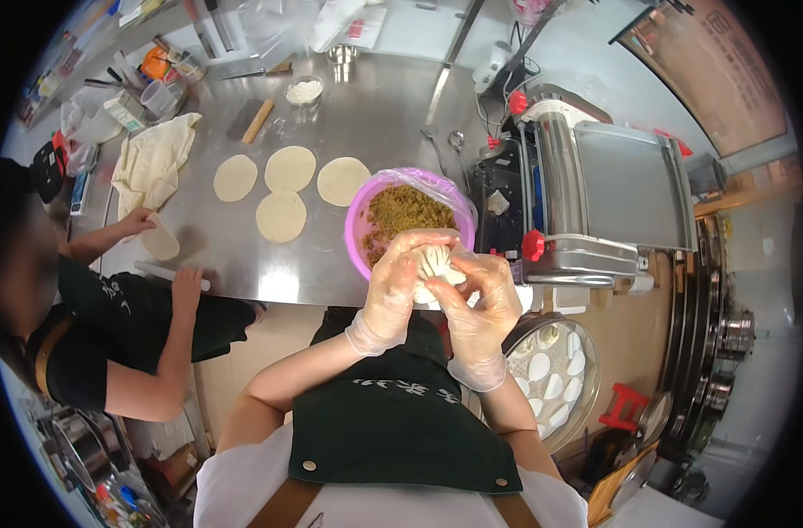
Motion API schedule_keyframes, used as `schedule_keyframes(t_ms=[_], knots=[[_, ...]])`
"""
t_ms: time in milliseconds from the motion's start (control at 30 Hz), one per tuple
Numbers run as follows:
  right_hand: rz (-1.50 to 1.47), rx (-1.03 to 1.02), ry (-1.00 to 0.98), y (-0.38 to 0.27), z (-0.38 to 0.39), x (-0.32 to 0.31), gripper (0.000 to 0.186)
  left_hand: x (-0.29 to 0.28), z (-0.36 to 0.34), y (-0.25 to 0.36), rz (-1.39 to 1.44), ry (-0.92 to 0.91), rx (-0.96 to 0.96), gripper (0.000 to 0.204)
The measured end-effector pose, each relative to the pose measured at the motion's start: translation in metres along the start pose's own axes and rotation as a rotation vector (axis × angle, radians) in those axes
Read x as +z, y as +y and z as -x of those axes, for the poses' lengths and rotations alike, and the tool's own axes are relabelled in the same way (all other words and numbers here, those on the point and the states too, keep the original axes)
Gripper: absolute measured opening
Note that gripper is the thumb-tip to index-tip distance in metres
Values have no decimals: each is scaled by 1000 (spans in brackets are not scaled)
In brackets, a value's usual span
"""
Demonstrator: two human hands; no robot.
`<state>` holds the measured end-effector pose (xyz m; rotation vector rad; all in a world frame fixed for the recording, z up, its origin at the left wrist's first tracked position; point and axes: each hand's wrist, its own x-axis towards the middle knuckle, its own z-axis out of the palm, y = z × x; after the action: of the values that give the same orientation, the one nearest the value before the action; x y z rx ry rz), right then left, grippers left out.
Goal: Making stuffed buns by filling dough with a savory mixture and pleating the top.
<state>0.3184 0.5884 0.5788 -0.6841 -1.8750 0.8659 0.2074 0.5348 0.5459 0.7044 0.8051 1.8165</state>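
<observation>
My gloved left hand (pixel 393 286) and gloved right hand (pixel 481 312) are both closed round a pleated white dough bun (pixel 437 268), with fingertips pressed at its gathered folds. They hold it above the near rim of the pink bowl (pixel 357 238), which contains brownish-green crumbly filling (pixel 406 211) and has clear plastic over its back. Several round dough wrappers (pixel 280 218) lie on the steel table (pixel 331 114) to the left of the bowl.
At left a co-worker (pixel 137 352) handles a wrapper and a rolling pin (pixel 168 274). A dough machine (pixel 604 194) stands at right. Below it sits a steamer tray (pixel 586 405) with white pieces. A cleaver (pixel 243 123), cloth (pixel 146 154) and spoons (pixel 456 145) lie on the table.
</observation>
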Motion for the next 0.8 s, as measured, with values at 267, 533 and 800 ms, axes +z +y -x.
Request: schedule_keyframes(t_ms=[267,533,800], knots=[[241,-314,-136,-17,20,31,40,-66,15,33,-119,-153,-140,62],[143,-175,-593,56,161,104,55,-200,137,-65,485,19,-1147,84],[-182,188,-400,103,158,205,103,-238,89,-52,183,229,-451,105]])
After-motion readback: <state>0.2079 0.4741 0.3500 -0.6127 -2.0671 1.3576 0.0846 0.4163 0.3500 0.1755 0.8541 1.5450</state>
